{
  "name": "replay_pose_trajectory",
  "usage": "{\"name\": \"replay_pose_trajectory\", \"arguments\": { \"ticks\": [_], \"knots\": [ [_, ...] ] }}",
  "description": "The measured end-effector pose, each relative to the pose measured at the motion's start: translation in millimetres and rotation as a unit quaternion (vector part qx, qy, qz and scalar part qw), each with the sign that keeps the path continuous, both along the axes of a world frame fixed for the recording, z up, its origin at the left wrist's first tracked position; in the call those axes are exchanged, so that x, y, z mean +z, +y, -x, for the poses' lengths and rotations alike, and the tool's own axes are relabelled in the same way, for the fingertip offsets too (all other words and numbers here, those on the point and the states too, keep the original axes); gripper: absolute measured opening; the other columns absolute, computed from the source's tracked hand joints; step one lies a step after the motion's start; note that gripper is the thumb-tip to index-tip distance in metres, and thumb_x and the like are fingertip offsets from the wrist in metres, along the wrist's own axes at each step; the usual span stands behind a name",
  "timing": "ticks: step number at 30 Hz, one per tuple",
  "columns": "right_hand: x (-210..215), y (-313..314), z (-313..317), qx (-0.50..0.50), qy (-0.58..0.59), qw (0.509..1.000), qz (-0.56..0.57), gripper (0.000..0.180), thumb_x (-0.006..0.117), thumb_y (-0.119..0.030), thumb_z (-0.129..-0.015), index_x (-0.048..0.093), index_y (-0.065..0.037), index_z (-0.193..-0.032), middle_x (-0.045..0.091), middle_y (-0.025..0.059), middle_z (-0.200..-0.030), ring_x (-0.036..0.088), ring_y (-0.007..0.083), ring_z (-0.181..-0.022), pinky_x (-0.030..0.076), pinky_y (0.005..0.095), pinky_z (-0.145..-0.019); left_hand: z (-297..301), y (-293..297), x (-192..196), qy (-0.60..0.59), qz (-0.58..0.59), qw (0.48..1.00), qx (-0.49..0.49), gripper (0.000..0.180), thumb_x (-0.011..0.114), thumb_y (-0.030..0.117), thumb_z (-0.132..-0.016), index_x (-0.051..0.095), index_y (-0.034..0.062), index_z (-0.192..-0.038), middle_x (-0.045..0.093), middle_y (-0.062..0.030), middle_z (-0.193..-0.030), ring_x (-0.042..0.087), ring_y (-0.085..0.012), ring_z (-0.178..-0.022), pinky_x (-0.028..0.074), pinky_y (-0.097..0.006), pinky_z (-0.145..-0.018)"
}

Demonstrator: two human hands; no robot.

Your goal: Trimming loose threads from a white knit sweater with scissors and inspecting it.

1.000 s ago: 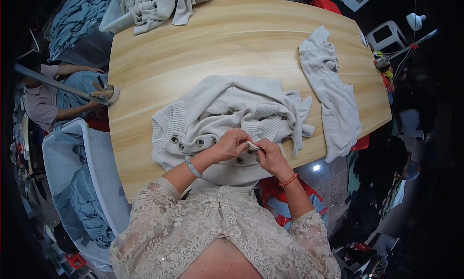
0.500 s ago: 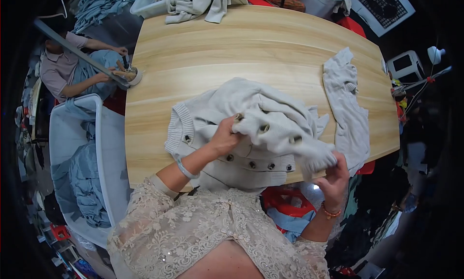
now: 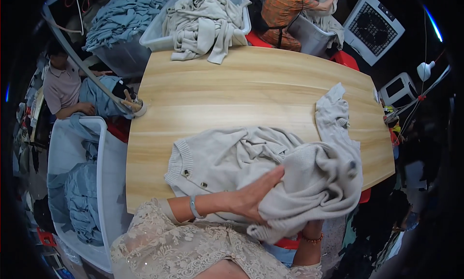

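A cream knit cardigan (image 3: 227, 155) lies across the near part of the wooden table, its ribbed edge at the left with dark buttons along the front. Its right part is lifted into a loose, bunched fold, slightly blurred. My left hand (image 3: 253, 197) rests against the left side of this fold, fingers stretched out and partly covered by the knit. Under the fold's lower edge, my right hand (image 3: 313, 227) shows only near the wrist; the fabric hides its fingers. Beyond the bunch, at the right, lies another cream knit piece (image 3: 332, 114).
A white bin (image 3: 100, 182) with blue-grey garments stands left of the table (image 3: 232, 95). Cream knits fill a tub (image 3: 150, 39) at the far edge. One person (image 3: 63, 88) sits at the left, another (image 3: 280, 13) at the back. A cup (image 3: 140, 108) stands at the table's left edge.
The stretched, buttoned part between my hands has become a bunched fold at the right. My left hand has moved right and down; my right hand has dropped beneath the fabric. The view has tilted up.
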State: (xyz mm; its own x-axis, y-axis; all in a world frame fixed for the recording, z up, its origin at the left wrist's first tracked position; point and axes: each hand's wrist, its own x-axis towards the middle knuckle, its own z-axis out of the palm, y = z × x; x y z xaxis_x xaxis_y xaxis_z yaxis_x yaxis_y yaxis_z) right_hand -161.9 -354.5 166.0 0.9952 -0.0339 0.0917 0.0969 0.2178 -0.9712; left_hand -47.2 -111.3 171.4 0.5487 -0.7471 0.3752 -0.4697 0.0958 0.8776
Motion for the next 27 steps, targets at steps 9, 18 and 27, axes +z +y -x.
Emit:
{"name": "replay_pose_trajectory", "arguments": {
  "ticks": [9,18,27],
  "knots": [
    [22,4,-80,-0.010,0.163,0.981,0.108,0.029,0.061,-0.025,-0.091,0.062,0.000,-0.104,0.065,0.0034,-0.090,0.058,0.0087,-0.080,0.048,0.0261,-0.070,35,-41,-43,0.678,0.058,0.730,-0.060,0.053,0.070,0.009,-0.079,0.052,0.0029,-0.128,0.061,-0.0084,-0.119,0.059,-0.0203,-0.107,0.048,-0.035,-0.093],
    [-71,-34,-93,0.048,0.339,0.934,0.100,0.038,0.056,-0.022,-0.093,0.052,0.000,-0.125,0.065,0.0072,-0.079,0.063,0.0131,-0.064,0.054,0.0275,-0.054,-84,-3,-36,0.670,-0.055,0.736,0.076,0.052,0.069,0.031,-0.083,0.056,0.0017,-0.124,0.061,-0.0087,-0.118,0.060,-0.0192,-0.105,0.048,-0.034,-0.092],
    [-48,-25,-126,-0.017,0.245,0.963,0.112,0.036,0.056,-0.017,-0.094,0.052,0.001,-0.125,0.068,0.0112,-0.087,0.064,0.0121,-0.065,0.053,0.0230,-0.055,-407,75,242,0.175,0.466,0.835,0.234,0.118,0.059,0.075,-0.071,-0.006,0.0176,-0.150,-0.007,-0.0196,-0.155,-0.007,-0.0371,-0.143,0.004,-0.052,-0.113]
  ]
}}
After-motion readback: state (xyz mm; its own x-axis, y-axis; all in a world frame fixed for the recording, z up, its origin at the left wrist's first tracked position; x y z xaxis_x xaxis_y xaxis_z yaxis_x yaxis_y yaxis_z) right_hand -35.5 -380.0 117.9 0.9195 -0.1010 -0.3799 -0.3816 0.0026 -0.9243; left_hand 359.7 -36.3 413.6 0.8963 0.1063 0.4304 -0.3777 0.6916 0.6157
